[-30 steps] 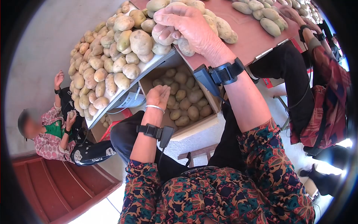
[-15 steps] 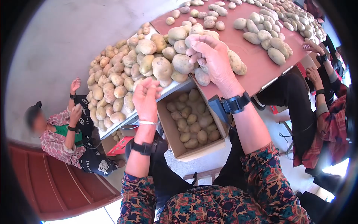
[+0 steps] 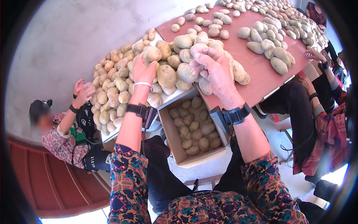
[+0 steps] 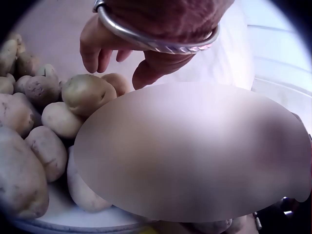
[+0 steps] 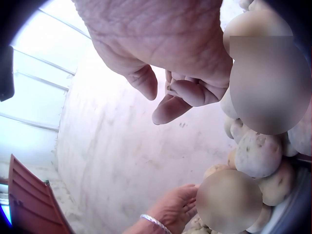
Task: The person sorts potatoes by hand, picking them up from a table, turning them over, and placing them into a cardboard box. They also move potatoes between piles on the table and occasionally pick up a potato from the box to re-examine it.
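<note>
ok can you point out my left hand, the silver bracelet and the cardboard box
left hand [image 3: 144,72]: head view, on the back of the hand
silver bracelet [image 4: 153,43]: left wrist view, on its band
cardboard box [image 3: 203,157]: head view, on its near wall

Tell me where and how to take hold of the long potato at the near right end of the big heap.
Best taken, I'd judge, around the middle of the long potato, pinched across its two long sides, coming from above and the right. It is narrower across than along, and its right side faces bare red tabletop, while heaped potatoes crowd its upper left.
</note>
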A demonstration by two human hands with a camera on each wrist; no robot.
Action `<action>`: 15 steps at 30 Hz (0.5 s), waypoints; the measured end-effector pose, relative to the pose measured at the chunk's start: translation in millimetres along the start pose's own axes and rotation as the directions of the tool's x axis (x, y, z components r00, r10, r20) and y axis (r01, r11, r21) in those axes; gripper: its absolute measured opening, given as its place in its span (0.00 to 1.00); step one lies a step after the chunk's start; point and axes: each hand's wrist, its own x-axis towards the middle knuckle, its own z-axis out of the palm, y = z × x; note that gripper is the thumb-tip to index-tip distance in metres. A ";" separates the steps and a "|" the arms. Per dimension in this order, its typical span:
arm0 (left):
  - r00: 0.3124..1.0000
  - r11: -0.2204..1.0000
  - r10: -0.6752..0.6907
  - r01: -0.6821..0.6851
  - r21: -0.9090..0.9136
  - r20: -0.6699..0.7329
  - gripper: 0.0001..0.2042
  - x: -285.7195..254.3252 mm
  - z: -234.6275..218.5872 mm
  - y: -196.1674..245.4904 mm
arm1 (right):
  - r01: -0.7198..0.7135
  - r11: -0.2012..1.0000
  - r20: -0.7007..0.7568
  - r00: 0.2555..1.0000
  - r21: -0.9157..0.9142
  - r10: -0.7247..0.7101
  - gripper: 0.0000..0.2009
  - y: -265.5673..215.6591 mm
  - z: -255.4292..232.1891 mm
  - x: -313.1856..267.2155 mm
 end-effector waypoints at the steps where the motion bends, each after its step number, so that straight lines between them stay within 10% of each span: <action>1: 1.000 1.000 0.001 -0.001 -0.002 -0.002 0.29 6.6 3.6 0.4 | -0.017 1.000 0.001 1.000 0.011 0.017 0.07 0.2 0.8 -0.4; 3: 0.983 0.971 0.185 -0.185 0.149 0.008 0.31 21.7 13.1 3.3 | -0.032 0.999 0.002 0.999 0.011 0.032 0.07 0.0 2.1 -1.6; 7: 0.975 0.935 0.117 -0.173 0.309 0.190 0.33 49.3 27.8 1.0 | -0.053 0.999 -0.008 0.999 0.000 0.053 0.07 0.8 3.6 -0.8; 15: 0.994 0.930 0.014 -0.052 0.363 0.109 0.32 55.5 39.3 4.0 | -0.041 0.999 0.007 0.999 -0.016 0.041 0.09 9.3 5.7 1.8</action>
